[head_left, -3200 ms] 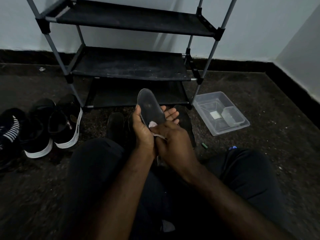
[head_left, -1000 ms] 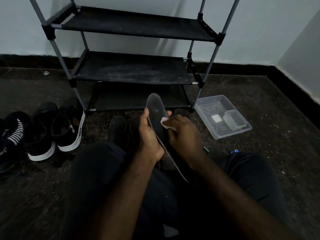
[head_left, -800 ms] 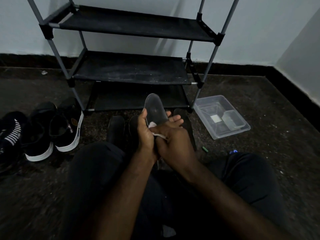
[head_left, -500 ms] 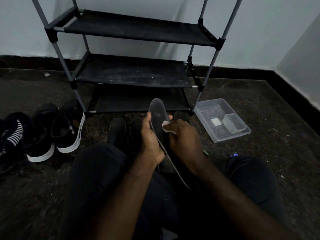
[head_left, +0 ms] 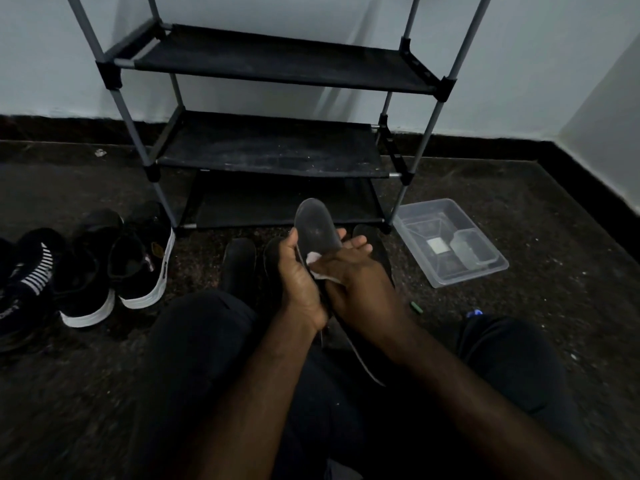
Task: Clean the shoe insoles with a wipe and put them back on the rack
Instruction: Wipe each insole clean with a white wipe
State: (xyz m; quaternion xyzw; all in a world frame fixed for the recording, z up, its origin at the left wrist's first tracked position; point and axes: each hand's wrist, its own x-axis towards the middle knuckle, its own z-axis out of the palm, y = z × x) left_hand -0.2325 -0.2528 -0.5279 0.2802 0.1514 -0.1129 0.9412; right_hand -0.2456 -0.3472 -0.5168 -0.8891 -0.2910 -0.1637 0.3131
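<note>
Ahead of you is a pale wall [head_left: 311, 15], and a second pale wall [head_left: 602, 109] closes the room on your right, meeting the first in a corner. A dark skirting [head_left: 52, 128] runs along the foot of both. The floor [head_left: 519, 188] is dark and speckled, with pale crumbs on it. Before the far wall stands a rack [head_left: 420, 143] of grey tubes with black joints and three black fabric shelves; the middle shelf [head_left: 270, 147] looks dusty. The light is dim.

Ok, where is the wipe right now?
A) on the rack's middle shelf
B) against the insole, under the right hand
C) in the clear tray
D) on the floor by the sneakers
B: the white wipe is held against the insole by the right hand, while the left hand grips the insole.
</note>
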